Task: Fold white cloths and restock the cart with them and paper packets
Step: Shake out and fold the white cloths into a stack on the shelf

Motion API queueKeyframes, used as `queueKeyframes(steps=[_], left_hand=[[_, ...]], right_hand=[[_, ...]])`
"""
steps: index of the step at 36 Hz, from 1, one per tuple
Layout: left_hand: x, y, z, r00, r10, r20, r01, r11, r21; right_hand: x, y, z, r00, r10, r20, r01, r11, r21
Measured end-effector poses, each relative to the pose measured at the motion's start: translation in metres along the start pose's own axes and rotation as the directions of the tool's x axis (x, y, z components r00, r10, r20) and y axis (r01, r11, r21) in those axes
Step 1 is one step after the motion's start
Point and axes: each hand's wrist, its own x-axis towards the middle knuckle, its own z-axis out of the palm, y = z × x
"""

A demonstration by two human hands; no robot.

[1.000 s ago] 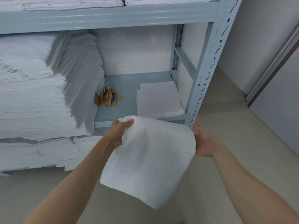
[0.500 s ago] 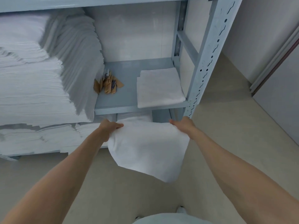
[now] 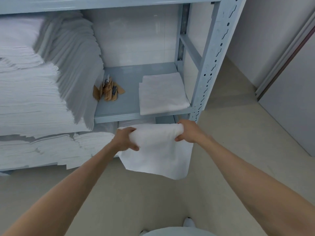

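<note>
Tall stacks of white cloths (image 3: 34, 92) are filling the shelf's left side, with brown paper packets (image 3: 107, 90) lying beside them. Below the shelf edge, the left hand (image 3: 126, 139) and right hand (image 3: 187, 132) are gripping a white cloth (image 3: 156, 150), fingers curled around its folded top, under a folded cloth (image 3: 162, 94).

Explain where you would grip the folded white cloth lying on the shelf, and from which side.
Grip the folded cloth at its front edge, coming from the open front of the shelf. That edge lies at the shelf lip, so fingers can slide under; the upright post blocks the right side.
</note>
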Motion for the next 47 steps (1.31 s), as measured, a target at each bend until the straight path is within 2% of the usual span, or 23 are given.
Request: queueKeyframes(steps=[3,5,7,9,12,15,17,19,21,24,30,38,47], left_hand=[[0.004,0.001,0.013,0.991,0.022,-0.130,-0.010,0.996,0.089],[0.006,0.004,0.013,0.982,0.009,-0.187,0.030,0.978,0.206],[0.007,0.011,0.008,0.977,0.029,-0.210,0.066,0.901,0.430],[0.008,0.019,0.003,0.974,0.105,-0.200,0.039,0.795,0.606],[0.016,0.025,-0.004,0.956,0.255,-0.148,-0.080,0.707,0.702],[0.022,0.024,-0.012,0.920,0.391,-0.032,-0.275,0.701,0.658],[0.023,0.022,-0.017,0.909,0.416,0.014,-0.349,0.744,0.570],[0.022,0.020,-0.024,0.925,0.377,0.050,-0.348,0.787,0.509],[0.022,0.018,-0.032,0.930,0.358,0.087,-0.351,0.791,0.501],[0.024,0.015,-0.045,0.926,0.358,0.122,-0.370,0.796,0.479],[0.032,0.012,-0.063,0.921,0.347,0.179,-0.390,0.795,0.464],[0.054,0.013,-0.082,0.915,0.371,0.160,-0.402,0.796,0.452],[0.110,0.080,-0.156,0.921,0.382,0.072,-0.360,0.769,0.528]], right_hand=[[0.000,0.000,-0.002,0.999,-0.008,-0.044,0.005,0.998,-0.060],[0.001,0.003,-0.006,0.998,-0.011,-0.057,0.003,0.990,-0.140],[0.004,0.007,-0.010,0.999,-0.011,-0.053,-0.001,0.975,-0.223],[0.007,0.010,-0.013,0.999,0.008,-0.040,-0.021,0.941,-0.338],[0.009,0.013,-0.020,0.999,0.040,-0.013,-0.041,0.905,-0.424],[0.009,0.016,-0.026,0.997,0.036,0.064,-0.015,0.951,-0.308],[0.009,0.019,-0.027,0.997,0.031,0.066,-0.018,0.984,-0.177],[0.006,0.022,-0.026,0.998,0.039,0.043,-0.038,0.999,-0.038],[0.003,0.022,-0.024,0.999,0.041,0.026,-0.043,0.996,0.081],[0.003,0.019,-0.019,1.000,0.010,0.020,-0.013,0.987,0.159],[0.007,0.009,-0.022,0.995,-0.082,0.061,0.077,0.993,0.089],[0.028,-0.011,-0.039,0.999,-0.042,0.025,0.042,0.999,0.023],[0.091,-0.051,-0.130,0.991,-0.112,-0.076,0.110,0.994,-0.026]])
